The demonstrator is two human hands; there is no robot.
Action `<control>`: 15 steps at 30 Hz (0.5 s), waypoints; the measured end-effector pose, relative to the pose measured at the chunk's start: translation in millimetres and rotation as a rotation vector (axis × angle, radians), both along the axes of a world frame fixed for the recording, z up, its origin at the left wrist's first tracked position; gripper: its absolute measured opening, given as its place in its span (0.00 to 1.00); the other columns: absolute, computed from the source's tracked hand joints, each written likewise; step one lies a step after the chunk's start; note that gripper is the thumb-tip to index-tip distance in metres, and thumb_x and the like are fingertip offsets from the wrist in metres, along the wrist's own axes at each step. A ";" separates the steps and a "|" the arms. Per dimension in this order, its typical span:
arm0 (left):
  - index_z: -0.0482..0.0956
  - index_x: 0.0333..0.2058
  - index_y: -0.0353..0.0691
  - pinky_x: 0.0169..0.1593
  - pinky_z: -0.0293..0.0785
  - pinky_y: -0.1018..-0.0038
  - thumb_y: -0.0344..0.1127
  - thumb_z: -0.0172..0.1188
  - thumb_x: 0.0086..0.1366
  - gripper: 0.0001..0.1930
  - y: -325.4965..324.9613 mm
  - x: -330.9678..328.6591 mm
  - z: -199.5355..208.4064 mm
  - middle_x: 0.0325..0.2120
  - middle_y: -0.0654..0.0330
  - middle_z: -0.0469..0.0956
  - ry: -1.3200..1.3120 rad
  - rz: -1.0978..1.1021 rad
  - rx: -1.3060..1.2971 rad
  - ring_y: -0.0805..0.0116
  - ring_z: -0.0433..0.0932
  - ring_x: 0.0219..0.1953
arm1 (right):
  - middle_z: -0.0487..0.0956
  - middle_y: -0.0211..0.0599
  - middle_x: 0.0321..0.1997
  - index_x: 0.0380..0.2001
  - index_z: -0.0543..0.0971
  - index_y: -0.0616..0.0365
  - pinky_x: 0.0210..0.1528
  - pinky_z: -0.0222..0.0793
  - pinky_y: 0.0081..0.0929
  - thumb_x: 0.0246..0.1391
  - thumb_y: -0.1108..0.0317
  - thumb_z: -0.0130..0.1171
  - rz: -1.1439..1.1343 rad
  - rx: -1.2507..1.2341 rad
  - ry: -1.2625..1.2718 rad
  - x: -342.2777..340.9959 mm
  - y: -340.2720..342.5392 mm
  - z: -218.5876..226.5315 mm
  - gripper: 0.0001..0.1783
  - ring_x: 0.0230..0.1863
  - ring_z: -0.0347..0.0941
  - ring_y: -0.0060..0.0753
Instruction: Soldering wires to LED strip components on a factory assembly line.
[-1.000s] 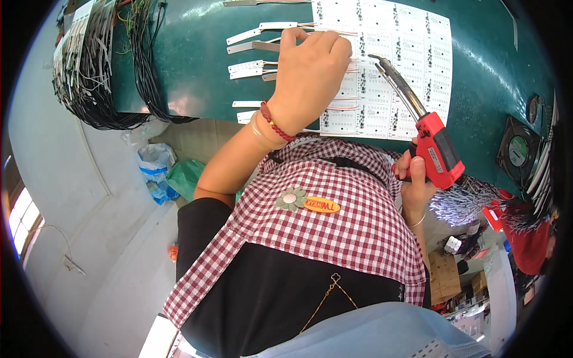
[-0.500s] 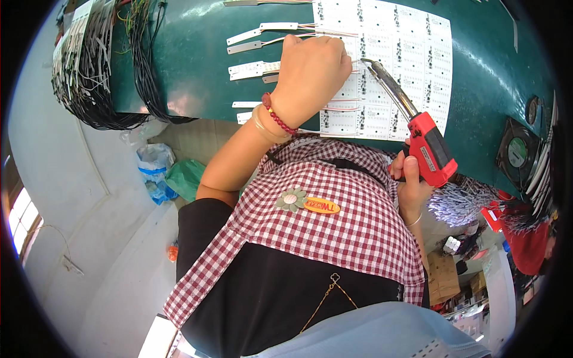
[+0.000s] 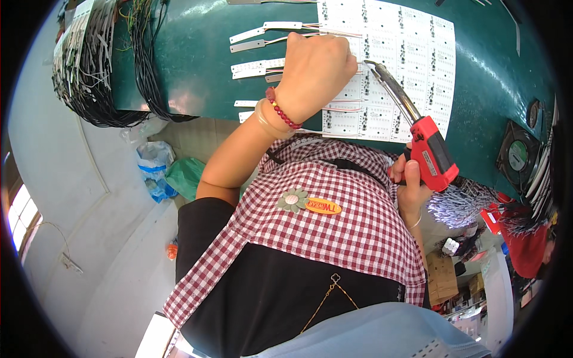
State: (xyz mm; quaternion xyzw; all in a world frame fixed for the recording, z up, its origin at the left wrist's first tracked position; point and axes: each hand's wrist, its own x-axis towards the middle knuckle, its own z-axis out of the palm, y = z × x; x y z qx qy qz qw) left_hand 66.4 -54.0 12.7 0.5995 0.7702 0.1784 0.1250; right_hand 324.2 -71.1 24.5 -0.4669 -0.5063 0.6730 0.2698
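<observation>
Right hand clenched around the grip of a red soldering gun, knuckles showing just beneath the red body, thin bracelet at the wrist. Gun tilted up and to the left, its long metal barrel reaching over the white circuit-board panel, tip ending just beside the left hand. Left hand curled into a loose fist over the left edge of the panel, back of hand toward the camera, fingers folded under and hidden; cannot tell what, if anything, is pinched beneath them. Red bead bracelet and a pale band at the left wrist. Panel lying flat on the green worktop, gridded with small printed units. Several narrow white strip boards with thin wire leads lying on the worktop left of the panel, some partly under the left hand. Bundles of black wires hanging over the far left edge of the worktop. Small black fan at the right edge of the worktop. Bundle of pale violet wires just below the gun. Red-and-white checked apron over a black top in the foreground.
</observation>
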 end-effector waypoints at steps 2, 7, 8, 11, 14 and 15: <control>0.76 0.19 0.37 0.28 0.63 0.65 0.34 0.56 0.51 0.07 -0.4 0.9 1.0 0.17 0.56 0.76 0.010 0.000 -0.008 0.56 0.74 0.20 | 0.67 0.31 0.18 0.42 0.68 0.65 0.20 0.59 0.20 0.57 0.64 0.51 -0.052 -0.012 0.046 -2.2 -1.4 2.5 0.16 0.16 0.60 0.20; 0.77 0.19 0.37 0.30 0.62 0.65 0.34 0.56 0.51 0.08 0.3 1.6 0.0 0.17 0.56 0.76 -0.002 0.010 -0.039 0.57 0.74 0.21 | 0.67 0.32 0.18 0.42 0.67 0.65 0.21 0.60 0.20 0.56 0.64 0.51 -0.035 -0.012 0.016 -2.1 -1.7 1.9 0.16 0.17 0.60 0.20; 0.77 0.19 0.37 0.31 0.62 0.65 0.35 0.56 0.51 0.08 0.3 1.9 0.7 0.17 0.57 0.76 0.005 0.012 -0.044 0.58 0.74 0.21 | 0.67 0.32 0.18 0.42 0.67 0.65 0.21 0.60 0.20 0.56 0.64 0.51 -0.033 -0.014 0.016 -0.6 -1.2 -0.1 0.16 0.17 0.60 0.20; 0.77 0.18 0.38 0.32 0.60 0.65 0.35 0.56 0.52 0.08 -0.9 2.5 4.5 0.17 0.57 0.76 0.009 0.018 -0.050 0.58 0.74 0.21 | 0.68 0.33 0.19 0.41 0.67 0.65 0.21 0.60 0.20 0.56 0.63 0.51 0.031 0.013 -0.007 2.5 -0.9 -3.2 0.16 0.16 0.61 0.20; 0.77 0.18 0.38 0.32 0.59 0.65 0.35 0.56 0.52 0.09 -0.4 2.8 3.6 0.16 0.57 0.76 0.016 0.018 -0.041 0.58 0.74 0.21 | 0.67 0.33 0.19 0.41 0.67 0.66 0.20 0.60 0.21 0.57 0.63 0.50 0.004 0.006 0.001 -2.4 -3.1 0.8 0.17 0.16 0.60 0.21; 0.77 0.18 0.38 0.32 0.59 0.65 0.35 0.56 0.52 0.09 0.5 2.6 3.8 0.16 0.57 0.76 0.016 0.017 -0.041 0.58 0.74 0.21 | 0.67 0.32 0.19 0.42 0.67 0.67 0.20 0.60 0.21 0.57 0.62 0.49 -0.047 0.009 0.013 -3.0 -4.8 1.8 0.18 0.16 0.60 0.21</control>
